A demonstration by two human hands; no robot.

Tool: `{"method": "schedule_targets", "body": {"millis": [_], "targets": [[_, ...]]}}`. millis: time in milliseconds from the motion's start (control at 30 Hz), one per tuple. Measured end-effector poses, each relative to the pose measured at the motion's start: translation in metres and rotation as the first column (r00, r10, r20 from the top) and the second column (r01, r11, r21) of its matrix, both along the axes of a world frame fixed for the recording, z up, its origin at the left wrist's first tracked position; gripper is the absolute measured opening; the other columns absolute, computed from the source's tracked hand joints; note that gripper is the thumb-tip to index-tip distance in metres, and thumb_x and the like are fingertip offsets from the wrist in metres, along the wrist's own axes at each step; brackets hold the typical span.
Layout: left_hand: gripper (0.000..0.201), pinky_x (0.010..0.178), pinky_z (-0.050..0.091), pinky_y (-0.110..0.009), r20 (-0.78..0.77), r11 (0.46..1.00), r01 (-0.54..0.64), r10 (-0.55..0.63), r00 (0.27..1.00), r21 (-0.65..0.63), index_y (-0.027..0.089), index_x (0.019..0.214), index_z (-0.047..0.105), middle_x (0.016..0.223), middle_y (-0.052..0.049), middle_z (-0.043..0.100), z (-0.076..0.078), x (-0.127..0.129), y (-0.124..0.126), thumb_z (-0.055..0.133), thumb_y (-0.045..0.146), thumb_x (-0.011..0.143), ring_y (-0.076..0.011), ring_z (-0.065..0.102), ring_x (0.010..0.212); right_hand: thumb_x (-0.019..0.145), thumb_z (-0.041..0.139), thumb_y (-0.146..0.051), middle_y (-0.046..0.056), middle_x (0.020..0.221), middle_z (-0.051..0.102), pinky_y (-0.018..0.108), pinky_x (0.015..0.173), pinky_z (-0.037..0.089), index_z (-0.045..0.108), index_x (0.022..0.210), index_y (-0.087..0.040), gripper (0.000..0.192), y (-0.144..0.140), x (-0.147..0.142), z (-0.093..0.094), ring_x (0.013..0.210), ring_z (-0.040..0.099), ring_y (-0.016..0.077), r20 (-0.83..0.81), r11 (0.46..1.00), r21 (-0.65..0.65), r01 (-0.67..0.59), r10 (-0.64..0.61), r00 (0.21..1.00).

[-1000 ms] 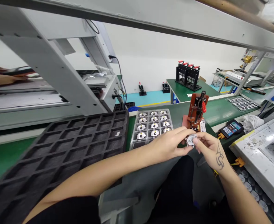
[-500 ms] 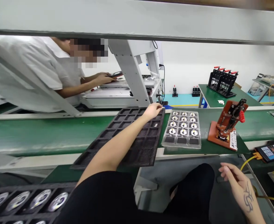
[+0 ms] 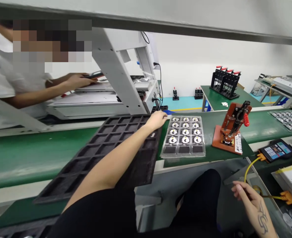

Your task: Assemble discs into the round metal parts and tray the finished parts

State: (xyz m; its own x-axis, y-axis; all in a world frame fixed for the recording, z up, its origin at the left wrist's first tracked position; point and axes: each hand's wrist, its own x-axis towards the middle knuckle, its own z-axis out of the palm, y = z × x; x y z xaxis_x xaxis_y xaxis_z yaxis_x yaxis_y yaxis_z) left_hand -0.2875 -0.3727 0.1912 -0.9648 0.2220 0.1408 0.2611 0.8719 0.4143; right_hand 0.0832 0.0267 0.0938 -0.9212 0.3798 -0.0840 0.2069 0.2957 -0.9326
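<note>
Now the left hand (image 3: 157, 119) seems to grip the black tray's (image 3: 103, 155) far right corner, beside the clear tray (image 3: 184, 135); the right hand (image 3: 251, 201) hangs loose, empty, near right.

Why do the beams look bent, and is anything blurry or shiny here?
Head view: wide-lens distortion bows the overhead beam; edges smear, so the right hand is soft; the left hand on the black tray is sharper; glare streaks the green belt.

green bench (image 3: 24, 155) bears black tray (image 3: 106, 148), clear tray (image 3: 184, 150), orange press (image 3: 229, 134).
</note>
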Motion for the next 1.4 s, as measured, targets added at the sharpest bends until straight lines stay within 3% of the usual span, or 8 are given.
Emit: {"method": "schedule_targets", "body": {"millis": [233, 433, 600, 700, 833, 900, 1267, 1400], "targets": [[0.013, 0.098, 0.050, -0.035, 0.107, 0.846, 0.533, -0.529, 0.842, -0.015, 0.020, 0.100, 0.081, 0.111, -0.010, 0.074, -0.023, 0.052, 0.121, 0.077, 0.028, 0.090, -0.0284, 0.069, 0.109, 0.090, 0.071, -0.070, 0.013, 0.093, 0.084, 0.039, 0.077, 0.068, 0.086, 0.108, -0.021, 0.054, -0.008, -0.007, 0.030, 0.082, 0.080, 0.0300, -0.056, 0.999, 0.024, -0.028, 0.029, 0.998], [0.022, 0.079, 0.050, -0.030, 0.205, 0.771, 0.634, -0.614, 0.762, -0.050, 0.018, 0.095, 0.075, 0.100, -0.008, 0.068, -0.017, 0.048, 0.136, 0.086, 0.023, 0.077, -0.0248, 0.067, 0.088, 0.088, 0.073, -0.073, 0.013, 0.092, 0.084, 0.038, 0.078, 0.069, 0.087, 0.105, -0.022, 0.055, 0.003, 0.021, 0.033, 0.082, 0.081, 0.0305, -0.046, 0.999, 0.024, 0.049, -0.048, 0.998], [0.003, 0.087, 0.050, -0.033, 0.095, 0.724, 0.690, -0.685, 0.722, -0.022, 0.019, 0.093, 0.064, 0.101, -0.008, 0.070, 0.011, 0.082, 0.162, 0.067, 0.020, 0.093, -0.0254, 0.067, 0.096, 0.092, 0.071, -0.069, 0.011, 0.093, 0.083, 0.035, 0.079, 0.068, 0.086, 0.107, -0.023, 0.051, 0.013, 0.037, 0.046, 0.084, 0.080, 0.0283, -0.067, 0.996, 0.053, 0.069, -0.065, 0.996], [0.005, 0.086, 0.052, -0.032, -0.066, 0.568, 0.820, -0.818, 0.572, 0.065, 0.021, 0.103, 0.063, 0.102, -0.006, 0.071, 0.031, 0.125, 0.201, 0.059, 0.023, 0.103, -0.0222, 0.068, 0.093, 0.101, 0.064, -0.061, 0.010, 0.091, 0.081, 0.034, 0.078, 0.065, 0.084, 0.106, -0.022, 0.044, 0.015, 0.031, 0.070, 0.082, 0.077, 0.0248, -0.157, 0.995, 0.093, 0.047, -0.032, 0.987], [0.016, 0.088, 0.056, -0.033, -0.421, 0.159, 0.986, -0.892, 0.165, 0.050, 0.020, 0.105, 0.066, 0.105, -0.009, 0.073, 0.048, 0.176, 0.260, 0.050, 0.019, 0.108, -0.0215, 0.070, 0.099, 0.099, 0.072, -0.053, 0.009, 0.107, 0.076, 0.033, 0.075, 0.063, 0.071, 0.134, -0.024, 0.046, 0.021, 0.019, 0.106, 0.085, 0.073, 0.0211, -0.365, 0.998, 0.058, 0.031, -0.008, 0.931], [0.020, 0.089, 0.057, -0.034, -0.550, 0.042, 0.998, -0.835, 0.011, -0.044, 0.020, 0.106, 0.067, 0.106, -0.012, 0.075, 0.052, 0.194, 0.284, 0.048, 0.017, 0.110, -0.0225, 0.071, 0.100, 0.092, 0.081, -0.051, 0.007, 0.108, 0.072, 0.033, 0.073, 0.062, 0.065, 0.141, -0.025, 0.058, 0.028, 0.019, 0.120, 0.086, 0.071, 0.0200, -0.412, 0.999, 0.052, 0.009, 0.013, 0.911], [0.021, 0.087, 0.060, -0.040, -0.603, -0.163, 0.956, -0.747, -0.281, -0.244, 0.020, 0.100, 0.068, 0.100, -0.011, 0.078, 0.060, 0.240, 0.357, 0.050, 0.014, 0.110, -0.0251, 0.073, 0.099, 0.088, 0.084, -0.044, -0.002, 0.082, 0.063, 0.029, 0.065, 0.052, 0.073, 0.115, -0.021, 0.037, 0.060, 0.065, 0.138, 0.071, 0.058, 0.0151, -0.345, 0.969, 0.082, 0.234, -0.193, 0.919], [0.025, 0.098, 0.061, -0.046, -0.546, -0.240, 0.953, -0.781, -0.304, -0.187, 0.021, 0.130, 0.065, 0.120, -0.014, 0.075, 0.062, 0.248, 0.392, 0.065, 0.021, 0.105, -0.0296, 0.071, 0.116, 0.086, 0.082, -0.036, -0.004, 0.075, 0.060, 0.028, 0.061, 0.048, 0.073, 0.111, -0.020, 0.031, 0.086, 0.093, 0.136, 0.066, 0.056, 0.0145, -0.321, 0.902, 0.216, 0.375, -0.297, 0.899]]}}
